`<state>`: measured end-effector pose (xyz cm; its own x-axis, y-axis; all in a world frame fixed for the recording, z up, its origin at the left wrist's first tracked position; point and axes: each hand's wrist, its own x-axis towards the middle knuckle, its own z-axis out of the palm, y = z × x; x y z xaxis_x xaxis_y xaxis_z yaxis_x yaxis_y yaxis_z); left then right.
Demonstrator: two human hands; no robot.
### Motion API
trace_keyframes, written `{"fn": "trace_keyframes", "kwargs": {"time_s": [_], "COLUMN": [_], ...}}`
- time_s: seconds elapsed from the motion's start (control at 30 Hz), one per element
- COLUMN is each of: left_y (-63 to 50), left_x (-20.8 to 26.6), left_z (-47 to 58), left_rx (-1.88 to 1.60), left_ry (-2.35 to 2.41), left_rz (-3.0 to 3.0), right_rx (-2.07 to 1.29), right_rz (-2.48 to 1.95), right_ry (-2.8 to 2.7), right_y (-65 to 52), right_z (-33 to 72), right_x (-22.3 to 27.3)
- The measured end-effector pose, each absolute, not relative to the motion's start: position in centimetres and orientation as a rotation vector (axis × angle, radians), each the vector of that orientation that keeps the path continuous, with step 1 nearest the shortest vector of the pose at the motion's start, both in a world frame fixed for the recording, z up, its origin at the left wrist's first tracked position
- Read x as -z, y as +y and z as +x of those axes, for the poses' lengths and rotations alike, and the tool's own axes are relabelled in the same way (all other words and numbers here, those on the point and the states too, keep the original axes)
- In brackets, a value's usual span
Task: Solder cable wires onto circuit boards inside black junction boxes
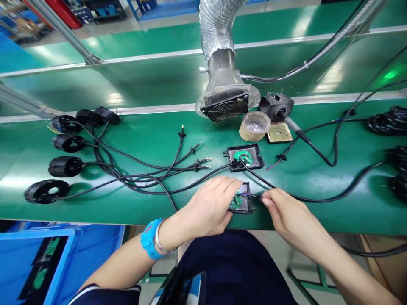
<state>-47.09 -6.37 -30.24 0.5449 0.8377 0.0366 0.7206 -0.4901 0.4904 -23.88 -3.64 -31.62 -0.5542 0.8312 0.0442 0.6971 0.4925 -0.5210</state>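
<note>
My left hand lies over the left part of a small black housing at the table's front edge, its fingers closed round it. Inside the housing part of a green circuit board shows; the rest is under my hand. At the housing's right side my right hand pinches the end of a black cable, whose thin coloured wires reach over the board. Just behind sits a second black housing with a round green board and black cables joined to it.
Several round black parts with cables lie at the left. A fume extractor fan, a solder-filled cup, a soldering iron in its stand and coiled cables stand behind and right. A blue bin is below left.
</note>
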Motion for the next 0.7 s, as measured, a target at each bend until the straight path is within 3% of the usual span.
{"fn": "trace_keyframes", "kwargs": {"time_s": [0.4,0.7], "left_y": [-6.6,-7.2], "left_x": [30.2,30.7], "left_z": [-47.1,-46.0], "left_rx": [-0.212,-0.090], "left_ry": [1.166,1.270], "left_rz": [2.503,2.597], "right_rx": [-0.701,-0.515], "right_rz": [-1.161,-1.267], "right_ry": [-2.650,-2.845], "right_y": [-2.2,-1.8], "right_z": [-24.8,-25.5], "right_x": [32.0,32.8]}}
